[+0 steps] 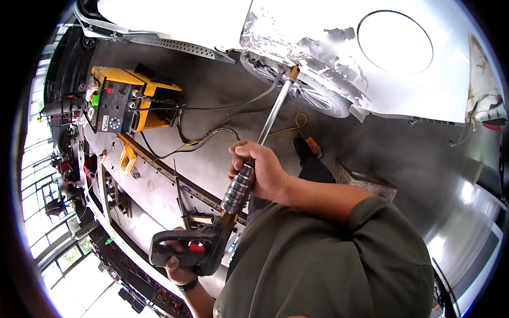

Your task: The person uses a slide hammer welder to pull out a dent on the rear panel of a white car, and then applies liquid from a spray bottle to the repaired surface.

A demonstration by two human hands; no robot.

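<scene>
Dark cables [197, 141] and a thin yellow cord [306, 121] lie in loose curves across the grey floor [382, 151].

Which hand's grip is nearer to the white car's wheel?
Right: the right hand's grip, around the tool's shaft, lies below the wheel in the picture; the left hand's grip, on the black handle, is farther down-left.

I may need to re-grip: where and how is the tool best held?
Probably by the black handle, left hand from the left: its loop leaves finger room, with the red trigger inside. The tool is long, so the right hand could steady its ridged sleeve from the right.
</scene>
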